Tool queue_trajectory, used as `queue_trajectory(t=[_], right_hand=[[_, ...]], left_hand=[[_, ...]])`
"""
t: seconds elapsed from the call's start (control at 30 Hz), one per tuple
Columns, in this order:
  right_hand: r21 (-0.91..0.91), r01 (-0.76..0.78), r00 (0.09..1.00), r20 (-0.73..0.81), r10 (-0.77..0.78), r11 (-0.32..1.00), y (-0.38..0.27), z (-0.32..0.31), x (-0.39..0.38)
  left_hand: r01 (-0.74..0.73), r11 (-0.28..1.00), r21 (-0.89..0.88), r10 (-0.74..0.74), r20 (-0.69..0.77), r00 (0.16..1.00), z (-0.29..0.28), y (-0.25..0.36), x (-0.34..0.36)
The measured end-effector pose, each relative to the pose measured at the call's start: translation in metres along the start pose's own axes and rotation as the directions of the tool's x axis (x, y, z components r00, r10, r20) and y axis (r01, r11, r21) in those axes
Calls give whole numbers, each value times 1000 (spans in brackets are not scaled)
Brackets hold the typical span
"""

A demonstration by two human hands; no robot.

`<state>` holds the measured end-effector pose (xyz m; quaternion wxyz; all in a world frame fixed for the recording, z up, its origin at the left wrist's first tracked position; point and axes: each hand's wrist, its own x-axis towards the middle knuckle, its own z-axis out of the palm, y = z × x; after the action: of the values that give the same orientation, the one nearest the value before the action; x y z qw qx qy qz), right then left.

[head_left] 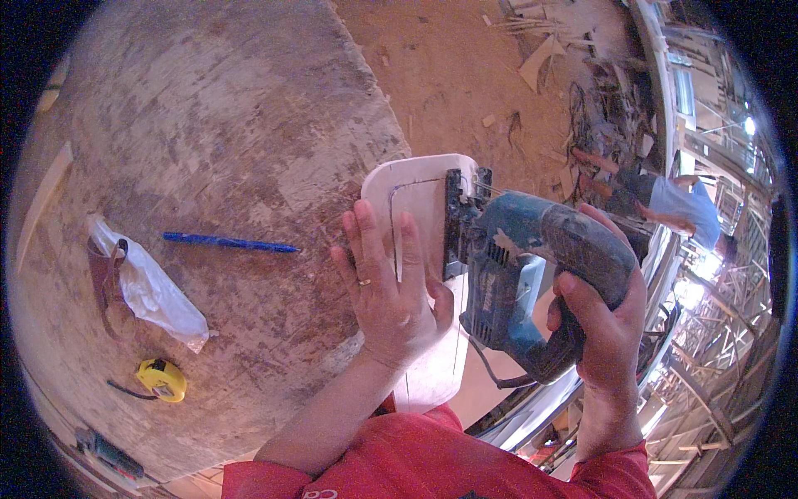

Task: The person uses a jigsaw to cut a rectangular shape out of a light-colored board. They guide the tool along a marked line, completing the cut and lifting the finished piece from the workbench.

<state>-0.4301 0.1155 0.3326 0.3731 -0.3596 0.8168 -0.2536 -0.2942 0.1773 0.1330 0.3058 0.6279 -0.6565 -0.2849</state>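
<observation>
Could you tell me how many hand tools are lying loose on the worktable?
3: a blue pen mid-table, a yellow tape measure near the front edge, and a dark tool at the front left corner. The white bag may hide more.

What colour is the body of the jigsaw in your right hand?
Blue-teal, with a dark grey handle: the jigsaw, gripped by the right hand, shows best in the head view.

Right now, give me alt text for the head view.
A right hand grips a blue jigsaw on a pale rounded board, which the left hand presses flat. A blue pen and yellow tape measure lie on the worn workbench.
</observation>
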Motion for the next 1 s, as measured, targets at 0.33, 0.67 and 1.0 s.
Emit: queue_trajectory(t=[0.33, 0.67, 1.0], right_hand=[[-44, 38, 999, 7, -38, 998, -3, 3, 5], [-46, 50, 999, -3, -50, 998, 1, 1, 6], [-69, 82, 997, 19, -81, 994, 4, 0, 8]], left_hand=[[7, 999, -51, -7, -12, 1000, 3, -4, 4], [1, 998, -69, -2, -12, 1000, 5, -5, 2], [11, 996, -87, -13, -23, 1000, 5, -6, 1]])
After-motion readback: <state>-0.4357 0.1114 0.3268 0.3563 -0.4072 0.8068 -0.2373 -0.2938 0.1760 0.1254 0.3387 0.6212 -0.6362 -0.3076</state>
